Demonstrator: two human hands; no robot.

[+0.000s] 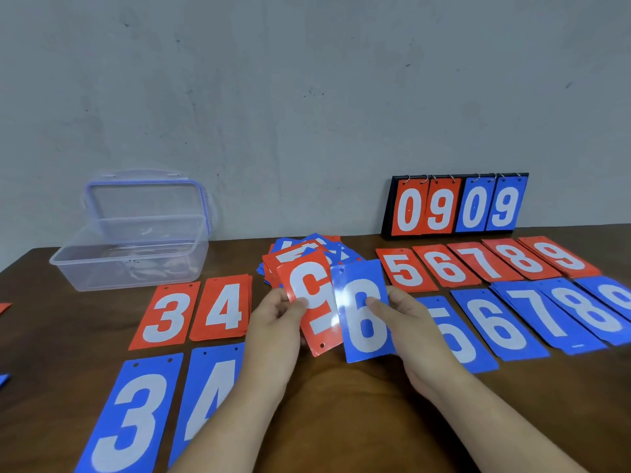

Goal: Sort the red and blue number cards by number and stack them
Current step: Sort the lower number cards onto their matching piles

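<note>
Now held: one red card (317,285), one blue card (362,324).

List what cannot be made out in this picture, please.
Head view:
Heap: most numbers hidden behind the held red card and blue 6.
Blue 5 pile: partly behind the right hand.
Blue 9 pile: cut by the right edge.
Left-edge card: number cut off.
Blue 4 pile: partly under the left arm.

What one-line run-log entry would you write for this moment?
left hand: holds upside-down red card | right hand: holds blue 6 card | unsorted pile: behind hands | step: sorting
</note>
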